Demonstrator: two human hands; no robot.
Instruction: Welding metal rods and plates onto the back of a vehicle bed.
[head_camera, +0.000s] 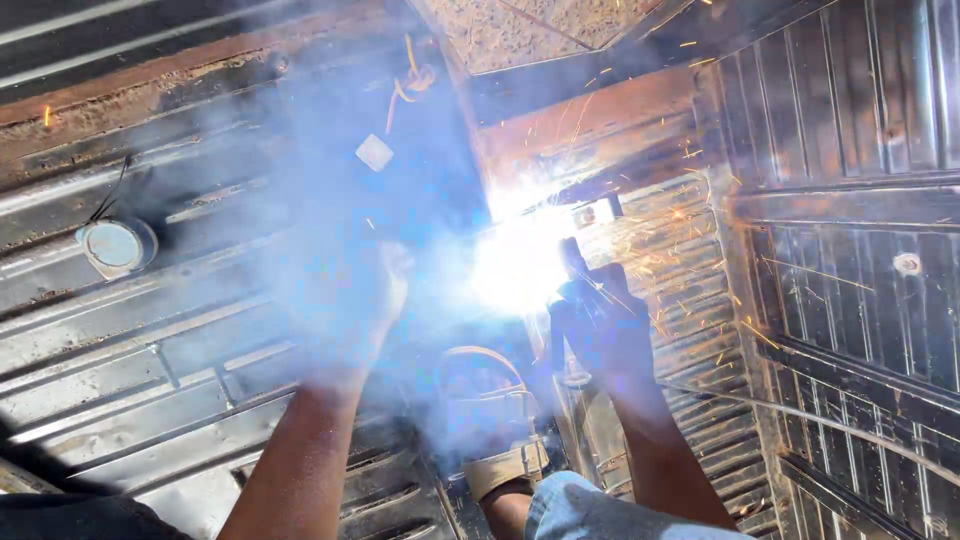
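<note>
You are mid-weld: the arc (520, 262) burns white where the ribbed sheet-metal floor (150, 370) meets a rusty cross member (590, 125), and orange sparks scatter right across the ribbed panel (850, 300). Blue-white smoke hangs over the middle of the floor.

Your right hand (605, 325) is closed round a dark electrode holder (575, 262), its tip pointing up and left into the glare, just beside the seam. Your left hand (355, 300) is raised left of the arc, well inside the smoke; it looks loosely spread with nothing in it, but the haze blurs the fingers, so I cannot tell for certain. It touches nothing that shows.

By my judgement the bead is being laid now, not started or finished. The next move calls for a steady right wrist, the tip kept close to the seam, and the left hand kept back from the sparks.

Count: two hands, both yours; one holder; one arc. One round pale disc (117, 245) sits near the floor's left edge, with a thin dark wire rising from it. One small white square tag (374, 152) lies towards the far side, and one yellowish knotted cord (415, 75) beyond it. One sandalled foot (495, 420) rests on the floor between your forearms, at the near edge, beside a denim-clad knee (585, 510).
</note>
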